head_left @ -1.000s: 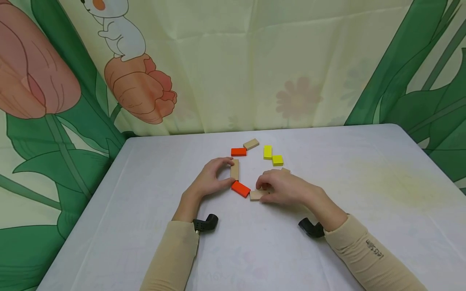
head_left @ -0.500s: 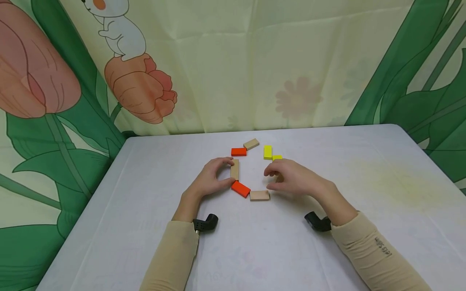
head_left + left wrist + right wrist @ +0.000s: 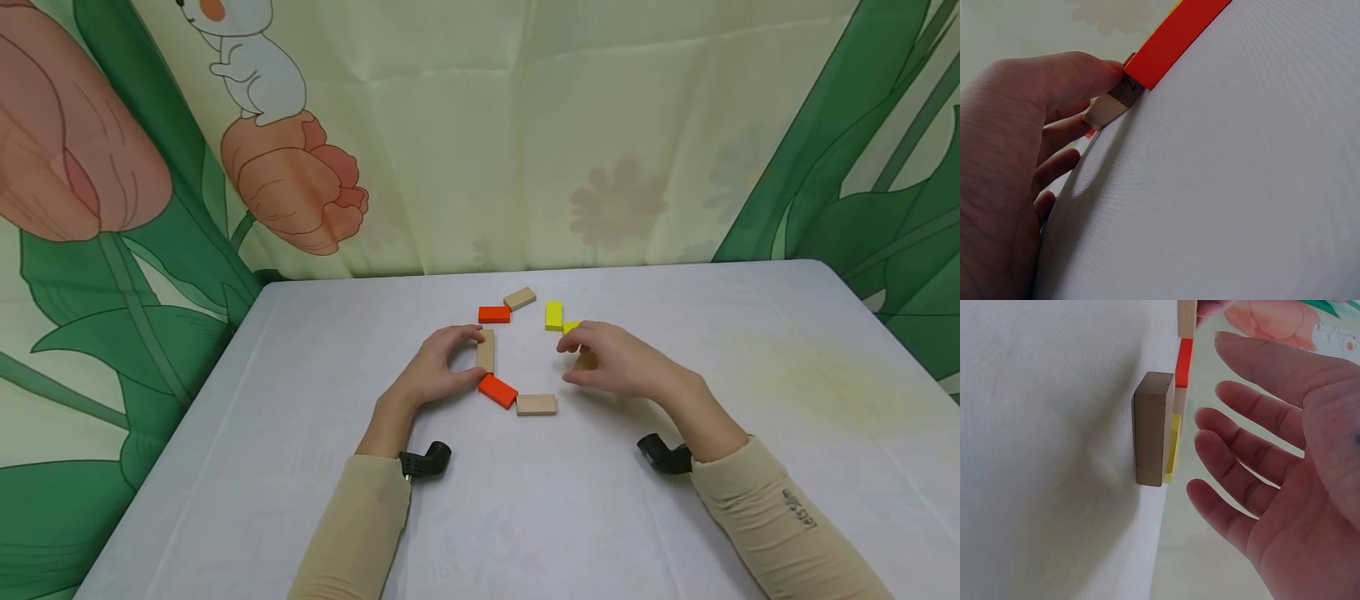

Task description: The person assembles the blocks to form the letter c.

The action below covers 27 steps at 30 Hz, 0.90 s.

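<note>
My left hand [image 3: 435, 367] holds an upright-lying wooden block [image 3: 486, 352] by its two ends, index finger at the far end and thumb at the near end. In the left wrist view a dark "2" shows near that block's end, close to a red block [image 3: 1175, 40]. My right hand [image 3: 630, 362] hovers with loosely bent fingers, holding nothing. Below it lies another wooden block [image 3: 1152, 431], mostly hidden by the hand in the head view. Touching the held block's near end is a red block [image 3: 498, 391], followed by a wooden block [image 3: 536, 405].
Farther back lie a second red block [image 3: 494, 314] and a wooden block [image 3: 520, 298], corners close together. Two yellow blocks sit right of them, one upright-lying [image 3: 553, 316], the other partly behind my right hand. A white cloth [image 3: 300, 500] covers the table; a printed curtain [image 3: 465, 150] hangs behind.
My right hand has let go of the near wooden block and moved back and to the right, over the other wooden block. My left hand has stayed in place.
</note>
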Each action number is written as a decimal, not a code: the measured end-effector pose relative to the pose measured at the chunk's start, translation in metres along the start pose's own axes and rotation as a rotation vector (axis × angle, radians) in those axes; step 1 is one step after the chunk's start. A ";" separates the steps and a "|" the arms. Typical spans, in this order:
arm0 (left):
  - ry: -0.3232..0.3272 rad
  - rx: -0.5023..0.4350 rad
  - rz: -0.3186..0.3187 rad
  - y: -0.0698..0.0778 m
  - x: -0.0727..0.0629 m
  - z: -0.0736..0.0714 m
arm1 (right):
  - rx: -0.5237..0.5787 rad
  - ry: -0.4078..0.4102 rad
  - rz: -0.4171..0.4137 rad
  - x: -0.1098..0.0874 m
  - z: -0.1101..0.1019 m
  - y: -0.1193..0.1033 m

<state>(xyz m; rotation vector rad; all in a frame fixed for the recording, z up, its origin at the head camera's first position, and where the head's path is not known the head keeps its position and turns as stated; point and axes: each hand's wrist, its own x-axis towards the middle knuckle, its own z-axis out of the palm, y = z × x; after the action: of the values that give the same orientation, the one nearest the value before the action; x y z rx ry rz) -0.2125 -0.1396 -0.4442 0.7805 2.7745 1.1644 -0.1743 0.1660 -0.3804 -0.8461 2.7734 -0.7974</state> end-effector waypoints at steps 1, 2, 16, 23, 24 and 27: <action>-0.001 0.001 -0.002 0.000 0.000 0.000 | 0.001 0.003 0.001 0.000 0.000 0.001; -0.002 0.001 -0.002 0.000 0.000 0.000 | -0.001 0.005 0.003 0.000 0.000 0.002; -0.006 -0.008 -0.005 0.001 -0.001 -0.001 | -0.034 -0.032 0.072 0.002 0.002 0.006; -0.009 0.004 -0.020 0.001 0.000 0.000 | -0.042 -0.045 0.095 0.003 0.003 0.008; -0.010 0.004 -0.021 0.001 0.000 0.000 | -0.042 -0.045 0.099 0.003 0.003 0.008; -0.008 0.002 -0.015 0.001 0.000 0.000 | -0.043 -0.046 0.106 0.002 0.002 0.008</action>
<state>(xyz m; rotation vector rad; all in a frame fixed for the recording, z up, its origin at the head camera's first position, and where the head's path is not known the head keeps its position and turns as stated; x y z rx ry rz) -0.2118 -0.1391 -0.4433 0.7609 2.7700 1.1536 -0.1795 0.1698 -0.3866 -0.7079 2.7772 -0.6939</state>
